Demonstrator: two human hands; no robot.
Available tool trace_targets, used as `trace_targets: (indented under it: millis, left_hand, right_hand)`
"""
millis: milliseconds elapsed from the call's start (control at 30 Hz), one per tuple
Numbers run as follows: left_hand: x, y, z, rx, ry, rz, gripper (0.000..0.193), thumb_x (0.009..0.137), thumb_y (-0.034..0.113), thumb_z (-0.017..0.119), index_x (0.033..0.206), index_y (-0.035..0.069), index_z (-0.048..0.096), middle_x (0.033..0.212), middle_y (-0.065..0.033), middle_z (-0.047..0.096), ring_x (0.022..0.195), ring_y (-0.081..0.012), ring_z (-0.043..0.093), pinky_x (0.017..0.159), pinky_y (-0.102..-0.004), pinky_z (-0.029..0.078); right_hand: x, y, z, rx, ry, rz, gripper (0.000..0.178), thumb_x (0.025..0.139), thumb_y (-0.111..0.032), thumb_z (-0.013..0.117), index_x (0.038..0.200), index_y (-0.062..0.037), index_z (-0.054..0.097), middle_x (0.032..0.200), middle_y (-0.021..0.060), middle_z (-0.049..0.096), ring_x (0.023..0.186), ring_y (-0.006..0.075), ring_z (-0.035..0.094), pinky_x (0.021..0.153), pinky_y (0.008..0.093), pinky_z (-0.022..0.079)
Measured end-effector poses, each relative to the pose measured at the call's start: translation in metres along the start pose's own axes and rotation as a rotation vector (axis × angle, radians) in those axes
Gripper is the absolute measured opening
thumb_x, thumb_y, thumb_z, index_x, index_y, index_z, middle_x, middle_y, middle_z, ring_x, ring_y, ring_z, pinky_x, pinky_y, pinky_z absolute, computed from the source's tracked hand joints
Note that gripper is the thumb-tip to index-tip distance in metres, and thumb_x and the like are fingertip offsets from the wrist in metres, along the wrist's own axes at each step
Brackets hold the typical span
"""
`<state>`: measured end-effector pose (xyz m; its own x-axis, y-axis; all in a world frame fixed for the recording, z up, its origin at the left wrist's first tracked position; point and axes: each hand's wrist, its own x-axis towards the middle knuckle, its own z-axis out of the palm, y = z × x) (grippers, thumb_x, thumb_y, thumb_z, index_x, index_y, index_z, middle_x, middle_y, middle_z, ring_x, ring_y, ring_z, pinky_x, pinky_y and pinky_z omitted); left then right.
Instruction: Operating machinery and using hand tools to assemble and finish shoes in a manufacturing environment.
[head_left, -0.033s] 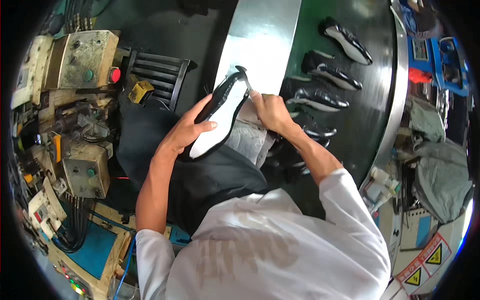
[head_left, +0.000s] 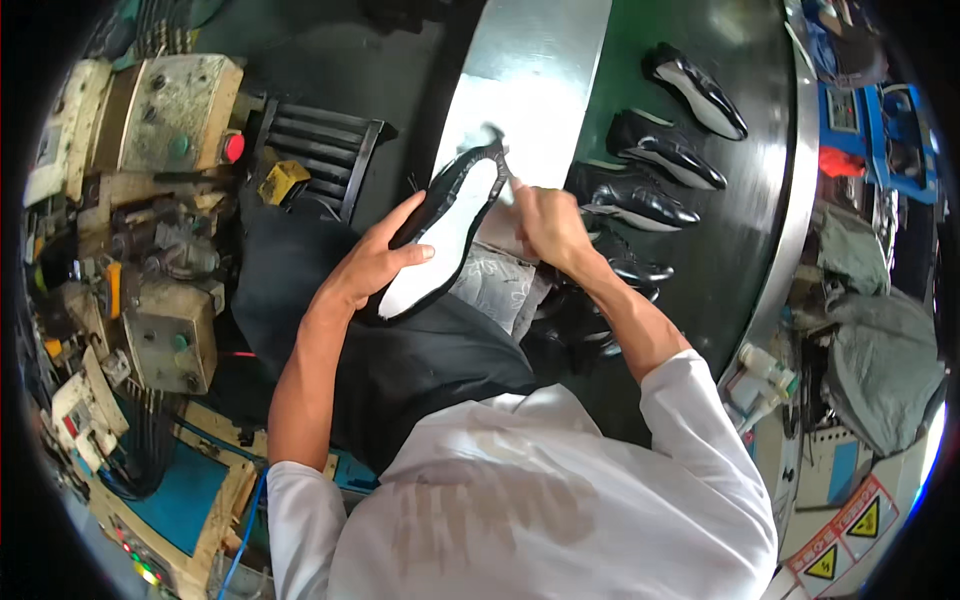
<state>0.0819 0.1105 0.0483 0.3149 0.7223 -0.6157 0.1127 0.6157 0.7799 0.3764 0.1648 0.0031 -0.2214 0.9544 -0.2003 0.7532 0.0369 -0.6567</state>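
Clearly, both hands were occupied. The left hand point(head_left: 375, 262) pinched a black shoe point(head_left: 445, 220), with its thumb lying upon the white bottom and its other fingers along the dark left side. This shoe was held tilted above the person's lap, near the left edge of the table point(head_left: 735, 265), where a bright metal strip point(head_left: 540, 50) ran; the shoe's narrower end pointed toward the lap and its wider end away from the person. The right hand point(head_left: 545, 225) was closed around the handle of a small hammer point(head_left: 492, 133). The hammer and this hand were blurred; the head was just beside the wider end of the shoe, but I cannot tell if it touched. A greyish patterned sheet point(head_left: 495, 285) was close to the right side of the shoe. On the table, other black shoes point(head_left: 635, 197) lay in a row, several with their toes toward the right metal edge, and the farthest one lay nearest to that edge. The closest ones were partly hidden by the right forearm. To the left of the person stood a worn machine box point(head_left: 180, 115) with a red button point(head_left: 233, 148), and near it a yellow block point(head_left: 283, 183) beside a dark slatted rack point(head_left: 325, 145).
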Motion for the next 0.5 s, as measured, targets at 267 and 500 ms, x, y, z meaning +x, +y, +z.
trace_targets:
  millis: [267,500]
  left_hand:
    - [-0.021,-0.002,0.008,-0.077,0.066,0.020,0.086,0.094,0.009,0.078,0.170,0.001,0.038,0.164,-0.0198,0.052,0.149,-0.0276,0.050,0.125,-0.0349,0.036]
    - [-0.093,-0.005,0.027,0.206,0.385,0.420,0.085,0.096,0.002,0.075,0.171,0.003,0.036,0.167,-0.0230,0.049,0.151,-0.0308,0.052,0.123,-0.0413,0.041]
  right_hand:
    - [-0.021,0.001,0.033,-0.013,0.043,0.066,0.051,0.112,-0.037,0.057,0.092,0.0084,0.070,0.084,0.0370,0.068,0.084,0.0596,0.068,0.074,0.0637,0.053]
    - [-0.023,0.023,0.030,-0.450,-0.038,0.119,0.052,0.110,-0.047,0.058,0.099,0.0023,0.071,0.088,0.0318,0.075,0.080,0.0522,0.074,0.074,0.0620,0.060]
